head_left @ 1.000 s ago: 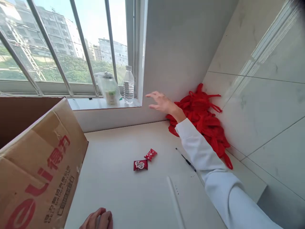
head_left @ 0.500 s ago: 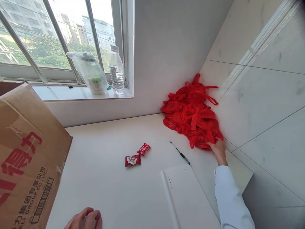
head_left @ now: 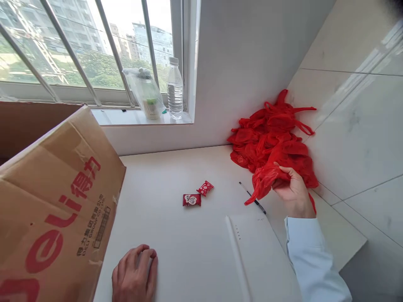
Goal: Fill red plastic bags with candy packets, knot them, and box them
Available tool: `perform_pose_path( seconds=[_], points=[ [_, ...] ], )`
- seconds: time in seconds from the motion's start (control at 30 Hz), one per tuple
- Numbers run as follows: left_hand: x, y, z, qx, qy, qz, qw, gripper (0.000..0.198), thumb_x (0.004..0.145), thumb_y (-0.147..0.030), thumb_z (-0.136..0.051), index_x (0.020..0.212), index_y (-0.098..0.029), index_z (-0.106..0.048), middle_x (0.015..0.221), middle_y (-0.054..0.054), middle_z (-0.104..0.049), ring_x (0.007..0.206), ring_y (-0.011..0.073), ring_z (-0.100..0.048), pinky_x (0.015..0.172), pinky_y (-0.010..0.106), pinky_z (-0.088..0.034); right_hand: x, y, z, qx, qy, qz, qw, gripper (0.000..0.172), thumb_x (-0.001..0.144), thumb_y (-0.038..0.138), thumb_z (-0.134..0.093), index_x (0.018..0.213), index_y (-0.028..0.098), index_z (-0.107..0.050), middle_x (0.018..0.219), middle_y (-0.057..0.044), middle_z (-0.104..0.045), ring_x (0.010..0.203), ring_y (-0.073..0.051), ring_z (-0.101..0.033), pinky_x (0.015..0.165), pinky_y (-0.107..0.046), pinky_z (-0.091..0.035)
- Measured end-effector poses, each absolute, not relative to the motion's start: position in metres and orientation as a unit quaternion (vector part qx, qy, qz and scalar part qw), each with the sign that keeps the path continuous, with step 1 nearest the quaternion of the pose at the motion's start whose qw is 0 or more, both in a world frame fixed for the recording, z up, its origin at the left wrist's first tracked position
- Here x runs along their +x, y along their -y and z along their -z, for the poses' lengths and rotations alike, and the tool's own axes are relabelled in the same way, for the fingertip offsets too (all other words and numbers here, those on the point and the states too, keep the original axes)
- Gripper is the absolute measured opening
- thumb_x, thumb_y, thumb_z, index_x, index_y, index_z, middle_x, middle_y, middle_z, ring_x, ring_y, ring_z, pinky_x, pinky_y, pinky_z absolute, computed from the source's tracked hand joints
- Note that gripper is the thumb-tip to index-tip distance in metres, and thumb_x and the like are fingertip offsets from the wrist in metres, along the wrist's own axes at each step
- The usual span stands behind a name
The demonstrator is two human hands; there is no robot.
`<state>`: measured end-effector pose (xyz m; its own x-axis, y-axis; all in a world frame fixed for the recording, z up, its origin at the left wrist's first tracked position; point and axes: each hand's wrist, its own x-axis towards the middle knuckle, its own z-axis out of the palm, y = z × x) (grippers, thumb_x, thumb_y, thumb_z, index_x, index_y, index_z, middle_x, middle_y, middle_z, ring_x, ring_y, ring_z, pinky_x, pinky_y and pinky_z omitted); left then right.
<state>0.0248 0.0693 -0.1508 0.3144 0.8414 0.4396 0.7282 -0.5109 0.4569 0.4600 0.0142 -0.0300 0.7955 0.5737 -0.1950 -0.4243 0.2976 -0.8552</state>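
My right hand (head_left: 294, 191) is closed on a red plastic bag (head_left: 266, 178), thumb on top of it. One end of the bag hangs down to the left, in front of a black pen (head_left: 260, 206). Behind it lies a heap of red plastic bags (head_left: 273, 126), pushed into the corner between the walls. My left hand (head_left: 135, 272) rests palm down on the white table (head_left: 189, 243), its fingers loosely bent and holding nothing. Two small red packets (head_left: 192, 200) lie on the table ahead of it, between my hands.
At left stands a large open cardboard box (head_left: 66, 188). A white panel (head_left: 258, 251) lies near the table's right side. On the windowsill are a clear water bottle (head_left: 175, 90) and a cup in a plastic bag (head_left: 147, 94). Walls bound the table behind and at right.
My right hand has drawn one red plastic bag out from the heap's front edge, toward me. My left hand shows more fully on the table, and the view has turned left.
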Motion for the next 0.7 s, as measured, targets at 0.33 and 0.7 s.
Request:
perform_pose_path(
  seconds=[0.33, 0.7],
  points=[
    [0.045, -0.069, 0.099, 0.667, -0.593, -0.398, 0.212, 0.034, 0.099, -0.038, -0.021, 0.108, -0.020, -0.049, 0.106, 0.007, -0.062, 0.094, 0.0189, -0.063, 0.074, 0.032, -0.052, 0.297, -0.050, 0.061, -0.539, 0.492, -0.453, 0.512, 0.029, 0.079, 0.031, -0.043, 0.104, 0.025, -0.055, 0.100, -0.002, -0.064, 0.082, -0.017, -0.063, 0.069, -0.030, -0.052],
    [0.079, -0.107, 0.099, 0.791, -0.463, -0.342, 0.206, 0.028, 0.083, -0.016, -0.057, 0.108, -0.026, -0.064, 0.112, 0.005, -0.062, 0.111, 0.0257, -0.051, 0.100, 0.051, -0.039, 0.320, -0.083, 0.090, -0.631, 0.659, -0.214, 0.349, 0.031, 0.092, 0.026, -0.037, 0.115, 0.023, -0.058, 0.110, -0.009, -0.062, 0.107, -0.025, -0.052, 0.089, -0.044, -0.043]
  ],
)
